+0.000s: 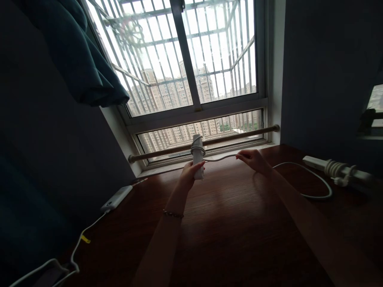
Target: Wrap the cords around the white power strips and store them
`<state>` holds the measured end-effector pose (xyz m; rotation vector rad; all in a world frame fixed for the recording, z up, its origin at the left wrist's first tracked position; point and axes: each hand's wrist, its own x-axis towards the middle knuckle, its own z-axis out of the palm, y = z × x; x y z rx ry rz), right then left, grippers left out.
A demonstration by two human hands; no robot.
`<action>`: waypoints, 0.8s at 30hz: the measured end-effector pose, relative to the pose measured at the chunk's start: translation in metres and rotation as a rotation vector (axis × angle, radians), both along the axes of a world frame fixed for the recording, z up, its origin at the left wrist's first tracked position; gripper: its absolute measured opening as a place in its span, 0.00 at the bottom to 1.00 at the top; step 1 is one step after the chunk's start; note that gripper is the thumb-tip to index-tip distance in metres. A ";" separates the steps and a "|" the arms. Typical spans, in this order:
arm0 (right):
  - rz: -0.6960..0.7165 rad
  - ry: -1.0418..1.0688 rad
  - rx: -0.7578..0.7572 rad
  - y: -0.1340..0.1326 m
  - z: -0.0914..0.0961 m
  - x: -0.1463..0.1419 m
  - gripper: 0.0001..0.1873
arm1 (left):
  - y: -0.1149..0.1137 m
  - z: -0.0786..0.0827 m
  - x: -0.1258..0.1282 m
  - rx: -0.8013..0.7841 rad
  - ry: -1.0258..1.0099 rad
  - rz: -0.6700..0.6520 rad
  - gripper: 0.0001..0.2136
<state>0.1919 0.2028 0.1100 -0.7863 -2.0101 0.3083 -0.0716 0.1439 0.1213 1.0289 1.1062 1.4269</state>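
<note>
My left hand (188,174) grips the lower part of a white power strip (198,157), holding it up off the table before the window. A few loops of white cord (220,158) are wound round the strip's upper part. From these loops the cord runs to the right into my right hand (253,160), whose fingers pinch it. The cord is fairly straight between the two hands, with a slight wave. Beyond my right hand a white cord curves over the table at the right.
On the right lies another white power strip (317,161) with cord coiled round it. At the left a third white strip (117,198) has its cable running toward the front. The wooden table (221,223) meets a barred window with a rail (239,135). A blue curtain (86,59) hangs upper left.
</note>
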 end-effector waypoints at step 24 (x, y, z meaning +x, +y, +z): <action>0.300 -0.135 -0.233 -0.024 0.026 0.001 0.25 | -0.050 0.014 0.053 0.893 1.506 -0.189 0.29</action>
